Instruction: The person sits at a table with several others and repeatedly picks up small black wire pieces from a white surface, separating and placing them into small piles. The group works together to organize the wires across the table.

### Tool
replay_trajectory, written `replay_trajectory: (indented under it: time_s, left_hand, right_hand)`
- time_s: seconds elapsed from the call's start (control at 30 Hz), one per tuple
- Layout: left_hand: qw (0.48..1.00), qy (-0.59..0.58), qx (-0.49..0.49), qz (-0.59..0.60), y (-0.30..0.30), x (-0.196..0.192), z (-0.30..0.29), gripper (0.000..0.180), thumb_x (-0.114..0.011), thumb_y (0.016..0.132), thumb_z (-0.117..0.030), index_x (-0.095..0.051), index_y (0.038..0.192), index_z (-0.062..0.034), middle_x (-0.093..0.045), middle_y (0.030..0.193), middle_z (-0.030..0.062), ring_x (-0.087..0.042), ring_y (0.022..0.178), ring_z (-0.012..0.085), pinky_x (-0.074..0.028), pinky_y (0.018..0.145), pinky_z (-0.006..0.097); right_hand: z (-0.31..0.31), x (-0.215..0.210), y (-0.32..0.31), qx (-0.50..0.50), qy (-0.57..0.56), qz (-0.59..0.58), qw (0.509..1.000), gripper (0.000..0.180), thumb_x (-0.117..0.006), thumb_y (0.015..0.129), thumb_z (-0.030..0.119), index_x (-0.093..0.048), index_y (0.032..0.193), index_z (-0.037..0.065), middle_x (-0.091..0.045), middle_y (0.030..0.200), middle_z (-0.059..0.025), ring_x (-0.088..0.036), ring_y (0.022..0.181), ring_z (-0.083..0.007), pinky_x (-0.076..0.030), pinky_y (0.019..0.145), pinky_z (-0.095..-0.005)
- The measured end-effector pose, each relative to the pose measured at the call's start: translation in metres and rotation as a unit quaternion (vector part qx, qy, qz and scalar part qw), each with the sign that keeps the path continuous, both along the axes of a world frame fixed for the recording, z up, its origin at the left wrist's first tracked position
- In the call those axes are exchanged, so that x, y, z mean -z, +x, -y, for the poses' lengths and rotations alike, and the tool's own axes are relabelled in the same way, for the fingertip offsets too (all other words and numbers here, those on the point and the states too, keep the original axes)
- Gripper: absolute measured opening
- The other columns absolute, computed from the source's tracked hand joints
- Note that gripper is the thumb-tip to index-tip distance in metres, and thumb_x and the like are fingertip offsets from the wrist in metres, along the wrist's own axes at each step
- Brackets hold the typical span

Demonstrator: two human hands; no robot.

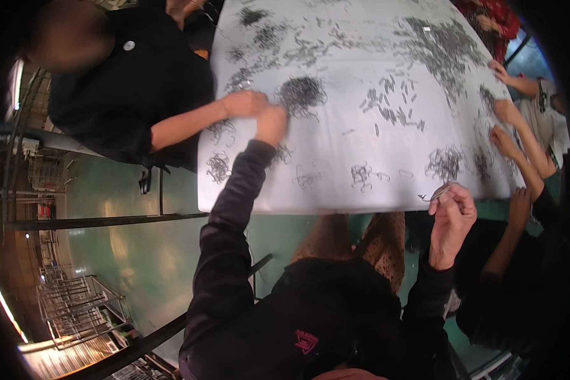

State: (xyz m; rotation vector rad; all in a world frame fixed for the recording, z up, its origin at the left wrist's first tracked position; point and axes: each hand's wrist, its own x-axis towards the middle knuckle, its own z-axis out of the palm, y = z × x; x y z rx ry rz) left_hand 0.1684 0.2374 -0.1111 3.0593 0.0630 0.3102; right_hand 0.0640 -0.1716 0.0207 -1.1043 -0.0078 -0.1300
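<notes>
My left hand (273,125) reaches far across the white table (335,149), at the left edge of a dense pile of thin dark curved pieces (302,95). It is blurred and meets a co-worker's hand (244,103), so its fingers do not show clearly. Above the near table edge on the right, my right hand (451,212) is closed, pinching a thin dark curved piece (429,197) between thumb and fingertips. Close beyond that hand lies a loose heap of similar wiry pieces (444,163). A smaller cluster (361,176) rests near the table's front edge.
Short dark strips (394,104) lie scattered mid-table, with a wide spread of them (446,50) at the far right. A co-worker in black (133,82) leans in from the left. Other people's hands (505,140) work along the right edge. Metal racks (76,304) stand at lower left.
</notes>
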Motion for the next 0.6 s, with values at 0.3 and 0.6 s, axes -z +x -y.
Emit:
replay_trajectory:
  time_s: [0.3, 0.6]
  left_hand:
    - [0.982, -0.185, 0.008, -0.024, -0.015, -0.047, 0.033, 0.022, -0.056, 0.087, -0.018, -0.065, 0.085, 0.0028, -0.070, 0.085, 0.0160, -0.067, 0.078, 0.0314, -0.050, 0.071, 0.042]
    - [0.833, -0.515, 0.026, -0.202, -0.051, -0.068, 0.048, 0.024, -0.059, 0.086, -0.011, -0.064, 0.103, 0.0063, -0.065, 0.086, 0.0093, -0.063, 0.071, 0.0145, -0.052, 0.058, 0.026]
  right_hand:
    - [0.044, -0.012, -0.030, 0.063, -0.063, 0.027, 0.996, 0.020, -0.061, 0.080, -0.008, -0.063, 0.099, -0.006, -0.059, 0.079, -0.0089, -0.055, 0.063, -0.0165, -0.046, 0.058, -0.0269]
    - [0.052, -0.013, -0.054, 0.030, -0.066, 0.055, 0.996, 0.022, -0.060, 0.079, -0.011, -0.065, 0.100, -0.005, -0.057, 0.077, -0.0086, -0.054, 0.066, -0.0157, -0.045, 0.059, -0.0268]
